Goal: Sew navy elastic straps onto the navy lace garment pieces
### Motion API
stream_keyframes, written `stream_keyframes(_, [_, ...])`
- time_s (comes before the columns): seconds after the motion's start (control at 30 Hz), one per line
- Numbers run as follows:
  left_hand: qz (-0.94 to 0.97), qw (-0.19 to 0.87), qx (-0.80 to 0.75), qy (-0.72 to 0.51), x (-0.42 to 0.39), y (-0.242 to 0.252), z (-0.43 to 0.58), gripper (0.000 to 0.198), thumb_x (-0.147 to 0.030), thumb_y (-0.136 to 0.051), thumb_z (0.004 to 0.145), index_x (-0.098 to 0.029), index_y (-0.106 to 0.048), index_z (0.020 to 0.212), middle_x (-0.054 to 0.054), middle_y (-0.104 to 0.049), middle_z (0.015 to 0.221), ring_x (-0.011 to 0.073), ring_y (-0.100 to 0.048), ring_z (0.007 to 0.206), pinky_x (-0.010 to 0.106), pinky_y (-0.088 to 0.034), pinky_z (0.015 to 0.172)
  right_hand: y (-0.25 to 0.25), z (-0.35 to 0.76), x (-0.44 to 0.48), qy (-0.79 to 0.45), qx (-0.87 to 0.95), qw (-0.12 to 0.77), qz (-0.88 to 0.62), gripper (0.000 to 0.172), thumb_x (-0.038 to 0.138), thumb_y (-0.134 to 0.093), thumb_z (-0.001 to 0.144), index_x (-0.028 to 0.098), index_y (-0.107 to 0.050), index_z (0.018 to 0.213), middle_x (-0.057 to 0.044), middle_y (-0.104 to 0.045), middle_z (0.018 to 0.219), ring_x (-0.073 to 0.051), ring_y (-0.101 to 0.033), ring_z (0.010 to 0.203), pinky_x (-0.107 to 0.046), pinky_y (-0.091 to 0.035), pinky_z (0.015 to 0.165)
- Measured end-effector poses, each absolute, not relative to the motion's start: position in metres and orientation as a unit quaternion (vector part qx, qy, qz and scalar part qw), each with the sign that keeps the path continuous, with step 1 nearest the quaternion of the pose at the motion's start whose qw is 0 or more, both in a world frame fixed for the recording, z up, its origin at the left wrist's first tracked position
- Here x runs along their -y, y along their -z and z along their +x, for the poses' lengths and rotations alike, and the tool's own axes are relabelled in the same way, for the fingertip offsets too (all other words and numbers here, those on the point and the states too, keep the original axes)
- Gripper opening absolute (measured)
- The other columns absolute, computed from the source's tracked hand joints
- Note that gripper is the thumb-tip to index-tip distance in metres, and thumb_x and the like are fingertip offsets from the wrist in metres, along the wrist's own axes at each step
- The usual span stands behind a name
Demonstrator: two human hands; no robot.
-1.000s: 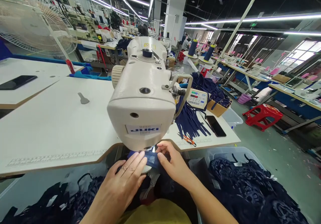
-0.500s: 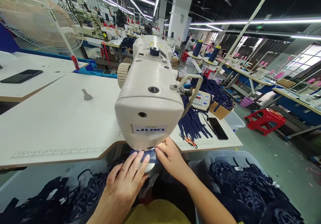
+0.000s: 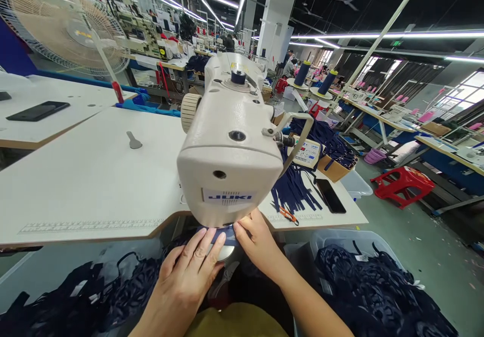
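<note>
A cream JUKI sewing machine (image 3: 230, 140) stands on a white table (image 3: 86, 176) in front of me. Under its head lies a small piece of navy fabric (image 3: 224, 235). My left hand (image 3: 187, 276) lies flat on the fabric's left side with fingers stretched out. My right hand (image 3: 257, 241) presses the fabric's right side, fingertips close to the needle area. The needle itself is hidden behind the machine head.
Bins of navy fabric sit at lower left (image 3: 75, 296) and lower right (image 3: 370, 286). On the table to the right are orange snips (image 3: 288, 215), a black phone (image 3: 333, 196), navy strips (image 3: 295, 188) and a control panel (image 3: 308, 153). A fan (image 3: 64, 24) stands at the far left.
Both hands have slid forward, pushing the navy fabric further under the machine head. Less of the fabric shows now. The view has shifted slightly.
</note>
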State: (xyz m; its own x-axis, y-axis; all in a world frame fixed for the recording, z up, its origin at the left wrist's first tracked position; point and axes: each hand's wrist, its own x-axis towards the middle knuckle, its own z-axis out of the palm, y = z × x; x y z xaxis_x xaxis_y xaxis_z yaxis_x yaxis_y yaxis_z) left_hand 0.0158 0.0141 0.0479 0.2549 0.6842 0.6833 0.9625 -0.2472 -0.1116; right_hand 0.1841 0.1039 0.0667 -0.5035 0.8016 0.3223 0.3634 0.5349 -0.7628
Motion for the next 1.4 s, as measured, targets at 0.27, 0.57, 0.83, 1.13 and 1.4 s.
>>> stream_keyframes(0.27, [-0.741,0.290,0.555,0.244,-0.014,-0.045,0.016,0.048,-0.028,-0.051,0.091,-0.024,-0.042,0.138,0.006,-0.061,0.128,0.0192,-0.062,0.108,0.034,-0.031,0.100,-0.068,0.182,-0.106,-0.312,0.807,0.344,-0.365,0.017,0.017,-0.046,0.093,0.022,-0.063,0.092,-0.005,-0.050,0.100,-0.018,-0.051,0.100,-0.034,-0.043,0.092])
stream_keyframes(0.57, [-0.743,0.303,0.547,0.238,-0.013,-0.044,0.013,0.042,-0.030,-0.056,0.088,-0.018,-0.054,0.128,0.009,-0.061,0.128,0.0209,-0.061,0.107,0.034,-0.034,0.089,-0.066,0.181,-0.103,-0.313,0.811,0.329,-0.370,0.018,0.021,-0.044,0.095,0.021,-0.059,0.085,-0.005,-0.049,0.099,-0.019,-0.051,0.099,-0.034,-0.043,0.091])
stream_keyframes(0.83, [-0.731,0.291,0.563,0.254,-0.010,-0.041,0.013,0.046,-0.033,-0.057,0.088,-0.018,-0.051,0.131,0.010,-0.059,0.129,0.0215,-0.060,0.110,0.034,-0.032,0.096,-0.062,0.180,-0.105,-0.327,0.807,0.320,-0.373,0.019,0.022,-0.041,0.096,0.021,-0.057,0.085,-0.005,-0.049,0.098,-0.018,-0.050,0.099,-0.033,-0.042,0.092])
stream_keyframes(1.13, [-0.722,0.237,0.573,0.306,-0.011,-0.045,0.021,0.038,-0.030,-0.052,0.091,-0.020,-0.053,0.128,0.009,-0.062,0.126,0.0216,-0.061,0.108,0.035,-0.036,0.092,-0.046,0.193,-0.106,-0.389,0.767,0.364,-0.357,0.017,0.025,-0.048,0.094,0.020,-0.049,0.110,-0.004,-0.054,0.099,-0.015,-0.052,0.090,-0.029,-0.044,0.085])
stream_keyframes(1.4, [-0.724,0.265,0.566,0.291,-0.016,-0.039,0.023,0.049,-0.039,-0.061,0.085,-0.022,-0.052,0.130,0.008,-0.062,0.126,0.0217,-0.060,0.108,0.035,-0.036,0.093,-0.020,0.224,-0.117,-0.319,0.850,0.248,-0.338,0.018,0.031,-0.044,0.098,0.020,-0.057,0.092,-0.003,-0.062,0.093,-0.017,-0.056,0.092,-0.034,-0.037,0.092])
